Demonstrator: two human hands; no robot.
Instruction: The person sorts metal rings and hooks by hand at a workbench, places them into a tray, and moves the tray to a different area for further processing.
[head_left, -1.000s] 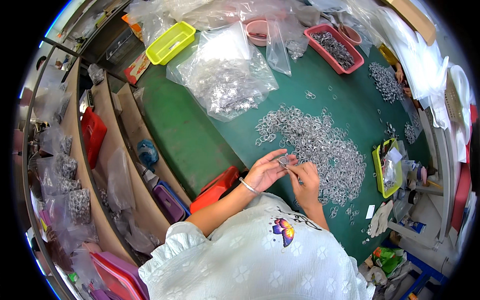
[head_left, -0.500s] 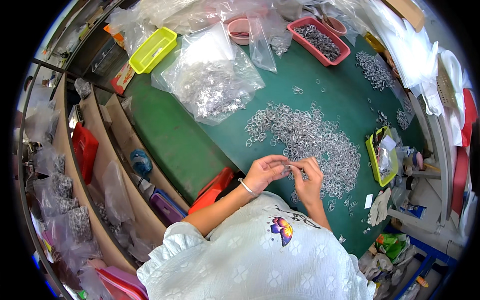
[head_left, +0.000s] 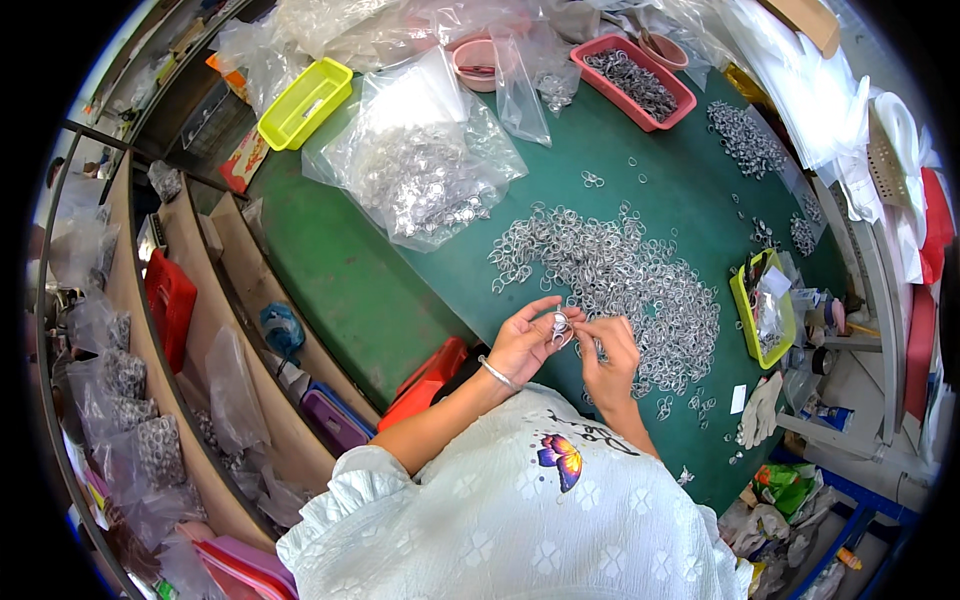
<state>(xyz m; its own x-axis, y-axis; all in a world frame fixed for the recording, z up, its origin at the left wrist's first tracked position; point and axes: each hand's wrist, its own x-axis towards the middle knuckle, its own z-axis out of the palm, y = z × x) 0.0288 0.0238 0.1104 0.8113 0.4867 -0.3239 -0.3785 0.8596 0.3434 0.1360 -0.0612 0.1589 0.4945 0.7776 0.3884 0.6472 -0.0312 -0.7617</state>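
Observation:
My left hand [head_left: 527, 342] is half curled, palm up, with small silvery metal rings [head_left: 561, 325] between its thumb and fingers. Against the same rings, the thumb and fingertips of my right hand [head_left: 608, 352] are pinched together. Both hands are above the near edge of a broad heap of loose metal rings [head_left: 655, 300] spread over the green table [head_left: 480, 265]. Beyond my left hand, a clear plastic bag [head_left: 425, 185] full of similar shiny metal pieces lies on the table. How many rings I hold is hard to make out.
A pink tray [head_left: 635, 82] of dark metal parts stands at the far right. One yellow tray [head_left: 305, 103] is far left, another yellow tray [head_left: 764, 307] at the right edge near a white glove [head_left: 760, 410]. Wooden shelves [head_left: 215, 270] with bagged parts line the left.
My left hand has opened somewhat and turned its palm up, so the rings show more. My right fingers have shifted slightly and still pinch beside them.

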